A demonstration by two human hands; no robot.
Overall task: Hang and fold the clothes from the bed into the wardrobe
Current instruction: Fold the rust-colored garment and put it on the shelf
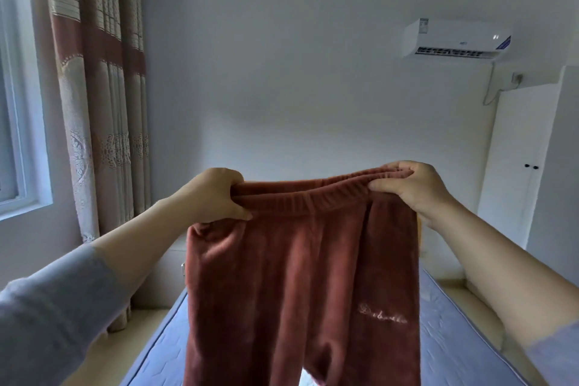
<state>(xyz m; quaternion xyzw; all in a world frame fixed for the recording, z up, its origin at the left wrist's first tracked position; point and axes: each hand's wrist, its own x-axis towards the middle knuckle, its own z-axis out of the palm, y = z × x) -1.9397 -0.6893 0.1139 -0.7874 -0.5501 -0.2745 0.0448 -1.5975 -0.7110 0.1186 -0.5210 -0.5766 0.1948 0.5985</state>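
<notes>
Head view. Your left hand (216, 194) and right hand (413, 188) each clench waistband of rust-red fleece trousers (297, 276), one at each end. Trousers held up over blue mattress (454, 323), legs hanging free. Open room ahead to wall. Curtain (100, 103) left, closed white wardrobe (517, 166) right. Cursive embroidery (383, 314) on trouser leg blurred, perhaps "Deb…". Air conditioner (454, 41) label unreadable.
</notes>
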